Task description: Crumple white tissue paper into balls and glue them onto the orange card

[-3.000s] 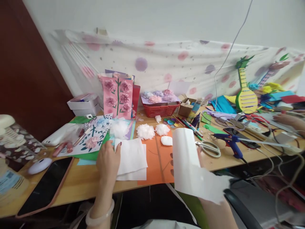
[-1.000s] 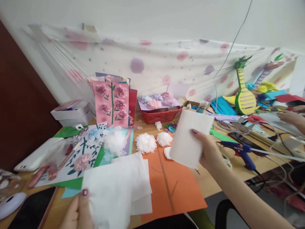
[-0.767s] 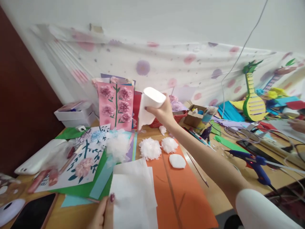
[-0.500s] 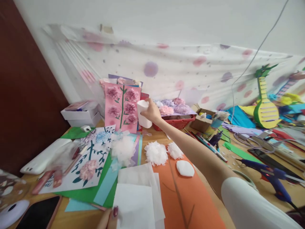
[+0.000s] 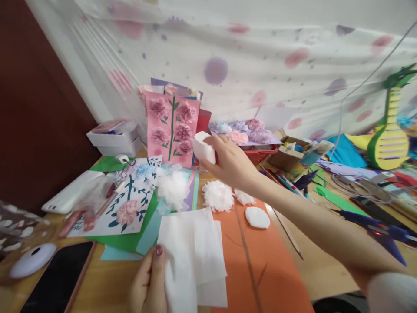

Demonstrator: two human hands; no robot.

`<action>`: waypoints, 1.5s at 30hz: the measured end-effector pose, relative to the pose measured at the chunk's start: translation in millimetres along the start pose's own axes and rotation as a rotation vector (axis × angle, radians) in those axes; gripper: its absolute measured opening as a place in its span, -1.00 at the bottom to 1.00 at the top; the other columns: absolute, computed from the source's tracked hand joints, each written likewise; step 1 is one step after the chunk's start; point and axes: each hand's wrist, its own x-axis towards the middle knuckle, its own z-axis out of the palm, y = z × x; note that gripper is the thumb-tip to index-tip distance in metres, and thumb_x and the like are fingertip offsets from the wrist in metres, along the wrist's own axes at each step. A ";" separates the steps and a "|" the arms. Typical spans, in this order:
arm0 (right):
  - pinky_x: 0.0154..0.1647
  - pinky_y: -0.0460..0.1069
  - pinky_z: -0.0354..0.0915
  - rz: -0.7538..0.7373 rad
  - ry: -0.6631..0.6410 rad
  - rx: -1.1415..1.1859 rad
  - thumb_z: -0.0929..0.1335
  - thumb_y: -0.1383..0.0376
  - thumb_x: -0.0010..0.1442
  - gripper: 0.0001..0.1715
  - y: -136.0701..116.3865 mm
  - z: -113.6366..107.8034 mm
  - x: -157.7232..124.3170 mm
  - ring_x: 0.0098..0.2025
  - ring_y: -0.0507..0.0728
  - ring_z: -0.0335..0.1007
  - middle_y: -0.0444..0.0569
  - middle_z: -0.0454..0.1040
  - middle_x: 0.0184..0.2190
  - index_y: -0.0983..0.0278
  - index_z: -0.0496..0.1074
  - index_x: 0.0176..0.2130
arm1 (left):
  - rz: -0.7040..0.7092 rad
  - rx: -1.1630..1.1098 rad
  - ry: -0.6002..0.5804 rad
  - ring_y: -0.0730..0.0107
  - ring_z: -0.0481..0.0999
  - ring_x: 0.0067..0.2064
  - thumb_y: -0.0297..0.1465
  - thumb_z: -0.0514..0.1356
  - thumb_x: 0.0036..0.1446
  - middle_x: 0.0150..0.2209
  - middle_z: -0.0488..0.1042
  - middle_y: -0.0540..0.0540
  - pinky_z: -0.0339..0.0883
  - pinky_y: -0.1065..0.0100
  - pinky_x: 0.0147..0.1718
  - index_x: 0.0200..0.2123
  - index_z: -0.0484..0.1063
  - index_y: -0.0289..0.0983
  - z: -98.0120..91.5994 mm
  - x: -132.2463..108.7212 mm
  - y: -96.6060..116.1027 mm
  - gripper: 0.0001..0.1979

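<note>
My right hand point(image 5: 224, 156) reaches out over the table, its fingers closed around a white roll of tissue paper point(image 5: 203, 150), held up in front of a pink card. Near the front edge my left hand point(image 5: 151, 278) pinches white tissue sheets point(image 5: 182, 256) between thumb and fingers. These overlap the left side of an orange sheet of paper point(image 5: 260, 261) with dark stem lines drawn on it. Two fluffy white paper flowers point(image 5: 217, 195) sit at its far end, one partly behind my right forearm. A folded white tissue pad point(image 5: 257, 217) lies closer to me.
A pink card with paper flowers point(image 5: 172, 126) stands at the back, with a red basket point(image 5: 260, 154) beside it. A glue gun point(image 5: 374, 226) lies right, near a pencil point(image 5: 289, 234). On the left are a phone point(image 5: 58, 278) and a flower picture point(image 5: 120, 208).
My right hand has drawn a little closer with the tissue roll. My left hand has lifted the tissue sheets, which now hang tilted. The view has dipped downward.
</note>
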 end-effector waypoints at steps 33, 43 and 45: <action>-0.62 -0.07 0.11 0.865 0.265 0.592 0.31 -0.12 0.20 -0.46 60.2 -4.0 -245.3 -0.55 0.09 0.23 -0.08 0.41 -0.56 0.28 0.53 -0.24 | 0.214 -0.040 -0.146 0.50 0.13 -0.72 -0.01 0.17 0.15 -0.75 0.12 0.17 0.03 0.48 -0.72 -0.34 0.45 -0.22 31.9 -24.7 -11.7 -0.62; -0.59 -0.04 0.00 0.612 -0.240 0.222 0.22 -0.06 0.22 -0.48 51.4 4.1 -238.6 -0.62 0.07 0.11 -0.18 0.14 -0.69 0.18 0.12 -0.59 | 0.447 0.078 -0.128 0.34 0.48 -0.39 -0.15 0.04 0.25 -0.47 0.42 0.02 0.38 0.35 -0.37 -0.18 0.35 -0.22 30.0 18.6 -17.8 -0.72; -0.60 -0.05 -0.03 0.602 -0.249 0.160 0.21 -0.05 0.23 -0.49 49.5 8.1 -238.6 -0.64 0.06 0.08 -0.20 0.10 -0.71 0.17 0.06 -0.59 | 0.479 0.120 -0.137 0.26 0.54 -0.27 -0.18 0.00 0.27 -0.39 0.48 -0.05 0.41 0.26 -0.25 -0.17 0.36 -0.21 45.1 21.6 -16.8 -0.73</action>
